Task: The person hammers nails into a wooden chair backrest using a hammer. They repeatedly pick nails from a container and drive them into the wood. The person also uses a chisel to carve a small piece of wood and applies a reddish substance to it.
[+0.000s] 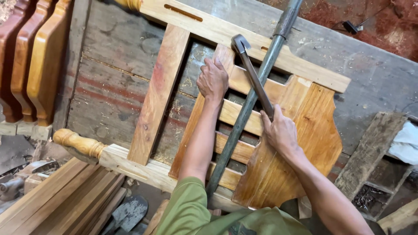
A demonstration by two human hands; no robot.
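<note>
A wooden chair-back frame (pixel 226 30) lies flat on a worn plank workbench (pixel 109 91). My left hand (pixel 212 79) presses on an upright slat of the frame near its top. My right hand (pixel 281 130) grips the handle of a claw hammer (pixel 252 74), whose head points up toward the top rail. A long dark metal bar (pixel 250 100) lies diagonally across the frame between my hands. A shaped wide panel (pixel 300 143) sits at the frame's right side, under my right wrist.
Several shaped wooden panels (pixel 30 61) stand stacked at the left. Planks (pixel 65 196) lie at the lower left beside a turned post end (pixel 76 141). A rough board (pixel 370 152) and white cloth (pixel 405 139) sit at right. Sawdust covers the floor (pixel 383 26).
</note>
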